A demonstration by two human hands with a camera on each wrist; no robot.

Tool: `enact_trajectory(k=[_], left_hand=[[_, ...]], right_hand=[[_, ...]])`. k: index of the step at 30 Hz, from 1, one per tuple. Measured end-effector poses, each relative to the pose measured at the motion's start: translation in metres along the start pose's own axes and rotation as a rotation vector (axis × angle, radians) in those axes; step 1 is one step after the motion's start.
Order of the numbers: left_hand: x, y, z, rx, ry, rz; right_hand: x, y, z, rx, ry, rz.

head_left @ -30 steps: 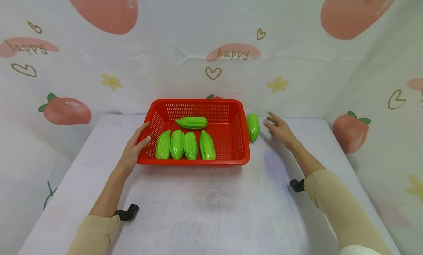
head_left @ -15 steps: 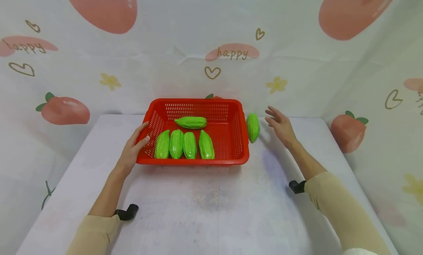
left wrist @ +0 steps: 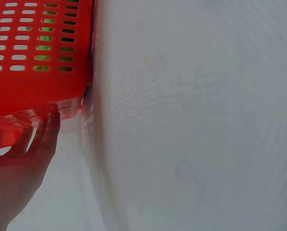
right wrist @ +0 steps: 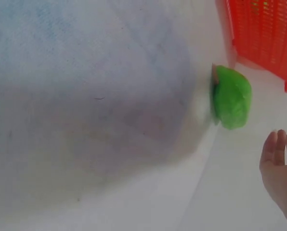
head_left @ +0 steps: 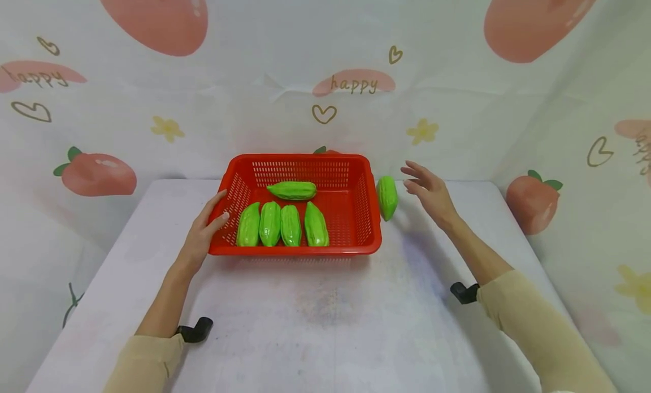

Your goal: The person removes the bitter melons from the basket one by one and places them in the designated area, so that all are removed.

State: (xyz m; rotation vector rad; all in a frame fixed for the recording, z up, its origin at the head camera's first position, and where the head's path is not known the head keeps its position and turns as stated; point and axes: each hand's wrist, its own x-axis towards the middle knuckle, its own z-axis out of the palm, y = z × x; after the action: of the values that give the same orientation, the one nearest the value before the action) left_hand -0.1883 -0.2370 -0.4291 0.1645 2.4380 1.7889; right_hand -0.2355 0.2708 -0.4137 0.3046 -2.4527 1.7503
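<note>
My left hand (head_left: pixel 199 234) holds the left side of a red plastic basket (head_left: pixel 295 250), thumb over the rim; in the left wrist view its fingers (left wrist: pixel 48 134) touch the outer wall. Several glossy green bitter melons lie inside: one crosswise at the back (head_left: pixel 292 190), the others lengthwise along the front, such as the rightmost bitter melon (head_left: pixel 316 225). Another bitter melon (head_left: pixel 387 198) lies on the table just outside the basket's right wall. To its right, my right hand (head_left: pixel 431 194) hovers with spread, relaxed fingers, apart from the melon and holding nothing.
A white table (head_left: pixel 325 319) with faint stains carries the basket. Right behind it hangs a white cloth (head_left: pixel 274 110) printed with peaches, hearts and flowers. Black wrist mounts (head_left: pixel 195 329) stick out at both sleeve cuffs.
My right hand has risen slightly and turned a little beside the loose bitter melon. The left hand, the basket and the melons stay in place; the head view has shifted slightly.
</note>
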Motion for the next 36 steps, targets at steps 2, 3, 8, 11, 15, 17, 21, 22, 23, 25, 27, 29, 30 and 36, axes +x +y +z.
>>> enact_trajectory(k=[2,3,8,11,15,17,21,22,23,25,27,29,30,36], left_hand=[[0.0,0.0,0.0,-0.005,-0.001,0.0],[0.0,0.0,0.0,-0.007,-0.001,-0.001],[0.0,-0.002,0.001,-0.024,-0.01,-0.001],[0.0,-0.002,0.001,-0.032,-0.011,-0.003],[-0.001,-0.002,0.001,-0.042,-0.005,-0.006],[-0.001,-0.002,0.001,-0.047,-0.005,-0.005],[-0.001,-0.003,0.001,-0.037,-0.008,-0.01],[-0.001,-0.004,0.001,-0.034,-0.009,-0.012],[-0.001,-0.005,0.001,-0.03,-0.01,-0.015],[-0.002,-0.005,0.0,-0.023,-0.01,-0.021],[-0.001,-0.005,0.0,-0.027,-0.009,-0.023],[-0.001,-0.004,-0.001,-0.03,-0.007,-0.024],[0.0,-0.004,-0.001,-0.035,-0.007,-0.022],[-0.001,-0.003,0.0,-0.045,-0.015,-0.005]], right_hand=[[-0.001,-0.006,0.002,-0.011,-0.017,-0.002],[-0.002,-0.008,0.003,-0.024,-0.027,-0.001],[-0.009,-0.016,0.008,-0.091,-0.079,-0.014],[-0.011,-0.022,0.01,-0.099,-0.111,-0.026],[-0.013,-0.028,0.014,-0.087,-0.138,-0.031],[-0.015,-0.03,0.016,-0.083,-0.142,-0.032],[-0.018,-0.033,0.021,-0.062,-0.168,-0.051],[-0.019,-0.034,0.023,-0.052,-0.176,-0.055],[-0.019,-0.035,0.024,-0.045,-0.186,-0.059],[-0.02,-0.038,0.027,-0.034,-0.205,-0.069],[-0.019,-0.041,0.03,-0.017,-0.218,-0.073],[-0.019,-0.044,0.033,-0.009,-0.229,-0.071],[-0.018,-0.045,0.034,-0.002,-0.235,-0.071],[-0.016,-0.049,0.042,0.012,-0.295,-0.051]])
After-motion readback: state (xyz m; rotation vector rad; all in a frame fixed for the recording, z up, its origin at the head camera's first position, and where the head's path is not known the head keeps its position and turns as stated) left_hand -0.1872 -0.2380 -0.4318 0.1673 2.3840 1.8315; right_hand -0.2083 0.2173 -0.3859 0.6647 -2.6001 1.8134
